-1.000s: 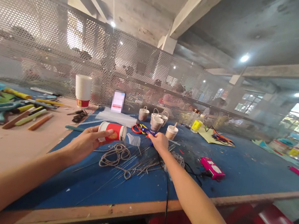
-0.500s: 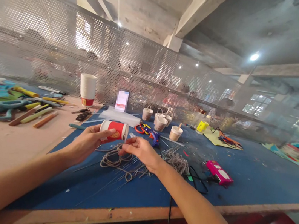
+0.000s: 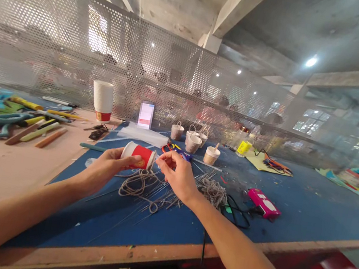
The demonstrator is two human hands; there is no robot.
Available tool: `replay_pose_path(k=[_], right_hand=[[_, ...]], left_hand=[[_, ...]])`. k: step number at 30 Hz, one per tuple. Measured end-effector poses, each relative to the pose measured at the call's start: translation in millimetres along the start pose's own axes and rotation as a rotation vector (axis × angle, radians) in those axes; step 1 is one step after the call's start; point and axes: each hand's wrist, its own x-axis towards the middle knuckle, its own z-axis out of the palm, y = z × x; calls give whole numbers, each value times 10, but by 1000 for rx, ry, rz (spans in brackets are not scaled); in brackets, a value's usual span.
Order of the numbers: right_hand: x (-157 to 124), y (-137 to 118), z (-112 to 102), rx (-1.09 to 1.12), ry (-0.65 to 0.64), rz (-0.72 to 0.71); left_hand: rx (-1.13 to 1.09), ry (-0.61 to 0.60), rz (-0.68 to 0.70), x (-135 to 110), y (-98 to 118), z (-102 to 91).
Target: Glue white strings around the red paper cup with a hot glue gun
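Observation:
A white paper cup (image 3: 141, 156) with a red band lies on its side in my left hand (image 3: 110, 166), whose fingers and thumb are wrapped round it. At the cup's right end, my right hand (image 3: 177, 175) pinches what looks like a strand of grey cord, mostly hidden by the fingertips. Loose loops of the grey cord (image 3: 132, 186) lie on the blue mat (image 3: 82, 224) below the cup. Thin wires (image 3: 169, 197) are spread beside them, and a tangled cord bundle (image 3: 214, 192) sits right of my right hand. Partly behind that hand is a blue glue gun (image 3: 185, 154).
Small cord-covered buckets (image 3: 193, 144) and a tub with a stick (image 3: 212, 155) stand behind. Stacked paper cups (image 3: 102, 101), a phone (image 3: 146, 116) and scissors (image 3: 5, 123) are at the left. A pink box (image 3: 264, 204) with a black cable lies right. A perforated screen (image 3: 75, 57) rises behind.
My right hand has moved slightly up and right, staying close to the cup's end. The cup remains in my left hand. The whole view has shifted a little.

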Motion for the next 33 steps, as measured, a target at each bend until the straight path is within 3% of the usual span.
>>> replay_pose_path(k=[9, 33], right_hand=[[5, -11, -19, -95, 33, -115], [33, -27, -65, -144, 78, -158]], left_hand=[[22, -58, -16, -8, 0, 3], [19, -235, -45, -35, -8, -39]])
